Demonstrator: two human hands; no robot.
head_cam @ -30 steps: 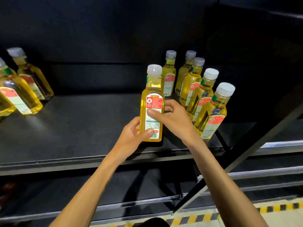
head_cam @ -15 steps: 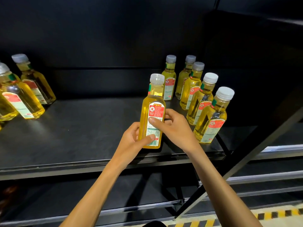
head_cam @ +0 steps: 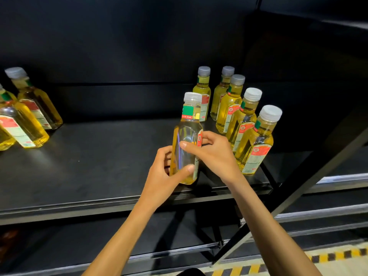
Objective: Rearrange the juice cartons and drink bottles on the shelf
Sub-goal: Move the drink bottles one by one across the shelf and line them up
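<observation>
Gripping the yellow bottle [head_cam: 188, 132] are left hand [head_cam: 161, 177] and right hand [head_cam: 214, 155]; label [head_cam: 200, 138] writing unreadable.

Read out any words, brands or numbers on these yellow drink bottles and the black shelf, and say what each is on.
Nothing is legible.
Clear plastic bottle of yellow drink, gripped by left hand and right hand: green neck band, print blurred.
Right-side bottles' red-and-white labels: too small.
Left-side bottles' red-and-white labels: blurred.
Black metal shelf: no writing visible.
</observation>
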